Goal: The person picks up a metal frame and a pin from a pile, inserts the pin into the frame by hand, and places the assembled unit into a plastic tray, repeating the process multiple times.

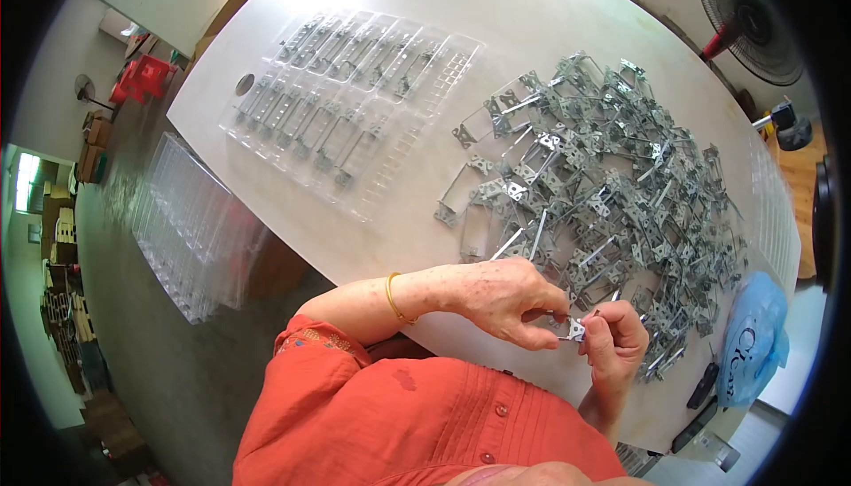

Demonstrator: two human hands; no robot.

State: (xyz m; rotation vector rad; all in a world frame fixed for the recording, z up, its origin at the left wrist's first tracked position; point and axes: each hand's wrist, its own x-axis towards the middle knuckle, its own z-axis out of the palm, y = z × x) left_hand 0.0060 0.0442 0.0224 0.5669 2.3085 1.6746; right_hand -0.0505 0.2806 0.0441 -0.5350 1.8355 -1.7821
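Observation:
A small metal bracket part (574, 330) is between my two hands near the table's front edge. My left hand (505, 302) reaches in from the left, its thumb and fingers bent around the part's left end. On the right, my right hand (613, 340) pinches the part's right end between thumb and fingers. Just beyond my hands lies a large heap of similar metal brackets with rods (620, 185). Farther left, a clear plastic tray (390, 163) holds several brackets in rows of compartments.
Stacked clear trays (191, 229) stand left of the white table (355, 242). A blue plastic bag (752, 344) lies at the right edge, beside a black tool (704, 386) and a dark phone-like object (693, 426). A black fan (752, 21) stands at the upper right.

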